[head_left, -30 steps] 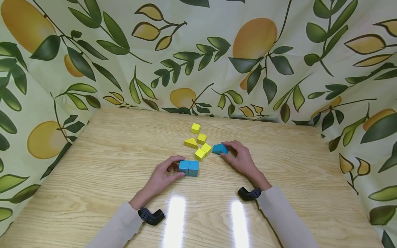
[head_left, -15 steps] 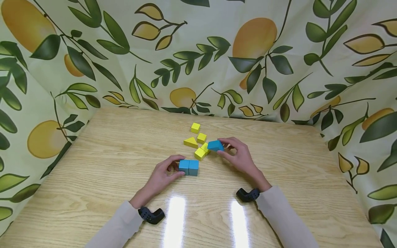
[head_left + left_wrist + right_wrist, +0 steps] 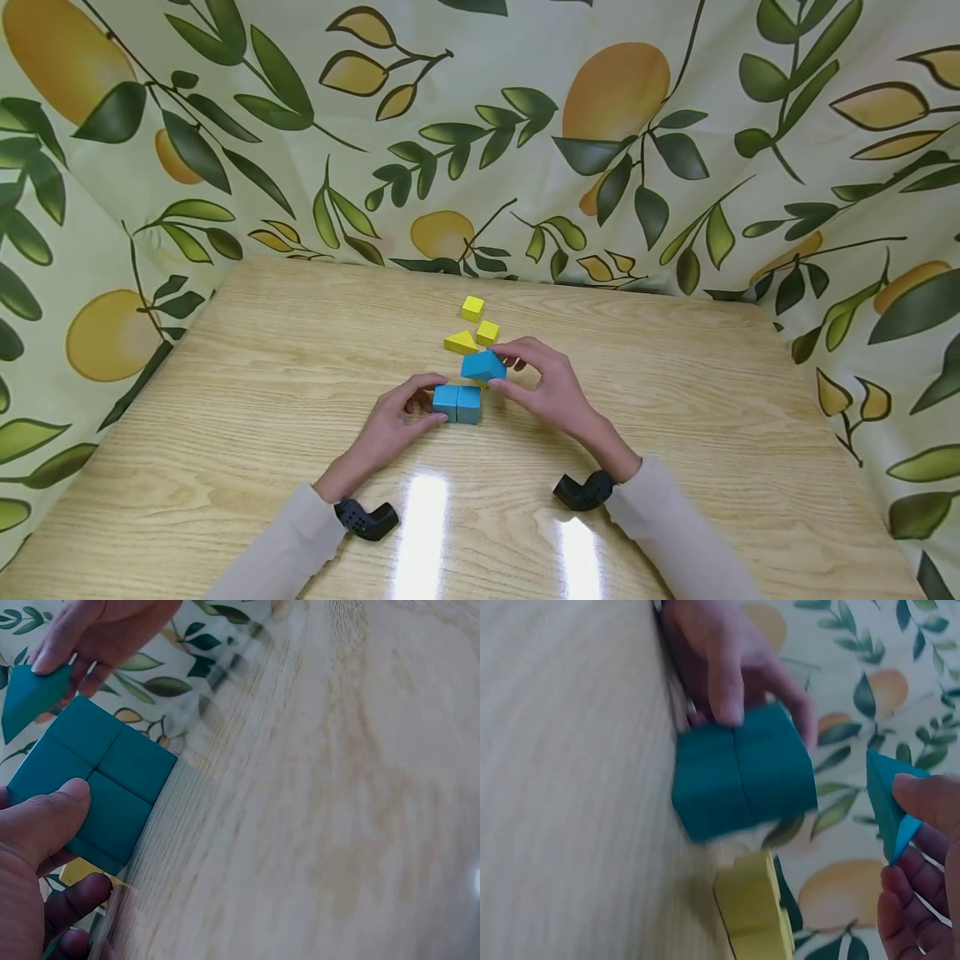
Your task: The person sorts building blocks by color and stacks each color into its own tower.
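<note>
My left hand holds the left side of a stack of blue cubes, thumb on the near face and fingers behind. In the left wrist view the stack's near face shows two cubes wide and two high. My right hand pinches a blue triangular block between thumb and fingers. It hangs just behind the stack in the head view and stands apart from it in the right wrist view, where the raised block shows its sloping faces.
Behind the stack on the wooden table lie a yellow triangular block and two yellow cubes. More yellow blocks sit close to the stack, mostly hidden under the raised blue block in the head view. A leaf-patterned cloth hangs behind the table.
My right hand has lifted the blue triangular block and carried it left, over the nearest yellow cubes to just behind the stack. My left hand has stayed at the stack.
</note>
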{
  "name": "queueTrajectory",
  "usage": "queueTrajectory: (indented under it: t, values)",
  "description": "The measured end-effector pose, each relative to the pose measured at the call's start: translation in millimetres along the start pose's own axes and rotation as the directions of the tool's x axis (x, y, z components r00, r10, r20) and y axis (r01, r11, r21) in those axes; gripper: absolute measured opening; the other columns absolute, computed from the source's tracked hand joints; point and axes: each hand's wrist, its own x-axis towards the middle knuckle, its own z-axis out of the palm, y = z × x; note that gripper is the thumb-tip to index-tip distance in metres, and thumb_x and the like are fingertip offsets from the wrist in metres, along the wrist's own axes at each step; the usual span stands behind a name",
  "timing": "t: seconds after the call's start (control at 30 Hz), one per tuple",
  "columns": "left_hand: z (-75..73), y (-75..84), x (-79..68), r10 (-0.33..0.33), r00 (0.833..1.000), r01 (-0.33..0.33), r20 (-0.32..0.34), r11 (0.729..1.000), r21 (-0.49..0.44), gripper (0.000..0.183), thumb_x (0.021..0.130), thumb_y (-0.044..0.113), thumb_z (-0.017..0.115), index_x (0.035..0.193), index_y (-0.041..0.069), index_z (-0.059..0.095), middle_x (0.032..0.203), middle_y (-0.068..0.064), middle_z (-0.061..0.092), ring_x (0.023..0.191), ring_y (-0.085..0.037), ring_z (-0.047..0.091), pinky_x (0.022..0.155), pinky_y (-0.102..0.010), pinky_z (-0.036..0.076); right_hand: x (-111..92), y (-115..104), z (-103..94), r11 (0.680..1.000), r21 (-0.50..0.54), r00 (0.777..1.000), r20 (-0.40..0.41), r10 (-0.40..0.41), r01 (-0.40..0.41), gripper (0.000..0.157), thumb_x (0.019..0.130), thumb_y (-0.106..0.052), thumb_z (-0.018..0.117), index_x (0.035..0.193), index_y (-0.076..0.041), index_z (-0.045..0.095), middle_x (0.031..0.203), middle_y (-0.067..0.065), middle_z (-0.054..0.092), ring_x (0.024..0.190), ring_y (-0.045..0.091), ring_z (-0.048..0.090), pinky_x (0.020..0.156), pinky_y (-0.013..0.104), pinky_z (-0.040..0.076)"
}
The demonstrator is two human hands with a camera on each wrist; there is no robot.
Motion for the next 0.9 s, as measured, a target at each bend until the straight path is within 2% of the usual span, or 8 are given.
queueTrajectory:
  t: [0.13,0.37,0.53,0.7,0.9]
  values:
    - [-4.4,10.4,0.7,0.003,1.0,-0.003,0.003,1.0,-0.001,0.047,0.08,-0.005,0.073,0.123,0.004,0.056,0.098,-0.01,0.063,0.078,-0.033,0.059,0.064,-0.042,0.045,-0.5,-6.2,9.6,0.999,-0.002,0.998,0.043,-0.044,0.044,0.044,0.077,-0.01,0.081,0.119,-0.005,0.066,0.104,0.004,0.065,0.088,0.023,0.06,0.072,0.041,0.052]
    - [-5.2,10.8,1.4,0.006,1.0,-0.006,0.01,1.0,-0.008,0.048,0.08,-0.004,0.073,0.123,0.005,0.055,0.1,-0.011,0.063,0.077,-0.031,0.058,0.064,-0.042,0.044,-2.9,-6.4,21.8,0.998,0.004,0.994,0.088,-0.06,0.06,0.045,0.078,-0.013,0.08,0.12,-0.007,0.066,0.105,0.002,0.064,0.09,0.019,0.059,0.072,0.04,0.052]
    - [-5.6,11.0,2.0,0.013,1.0,-0.013,0.017,1.0,-0.022,0.048,0.081,-0.004,0.073,0.124,0.005,0.055,0.103,-0.011,0.063,0.077,-0.029,0.058,0.064,-0.043,0.043,-3.1,-6.8,26.7,0.997,0.004,0.993,0.086,-0.078,0.078,0.045,0.077,-0.013,0.081,0.119,-0.006,0.066,0.104,0.003,0.064,0.089,0.019,0.06,0.072,0.041,0.052]
    - [-5.7,10.8,2.0,0.018,1.0,-0.017,0.016,1.0,-0.023,0.047,0.081,-0.004,0.073,0.123,0.005,0.055,0.099,-0.011,0.063,0.077,-0.028,0.057,0.064,-0.044,0.043,-1.9,-8.6,29.7,0.997,0.002,0.992,0.094,-0.081,0.081,0.044,0.077,-0.014,0.081,0.118,-0.007,0.066,0.103,0.001,0.064,0.09,0.015,0.059,0.074,0.04,0.052]
    - [-5.7,10.1,1.2,0.023,1.0,-0.023,0.011,1.0,-0.015,0.046,0.081,-0.004,0.073,0.122,0.005,0.055,0.096,-0.01,0.063,0.076,-0.027,0.057,0.063,-0.043,0.043,-1.3,-10.1,32.1,0.996,-0.006,0.992,0.093,-0.087,0.088,0.043,0.077,-0.015,0.081,0.117,-0.006,0.067,0.104,0.003,0.064,0.091,0.017,0.06,0.075,0.04,0.053]
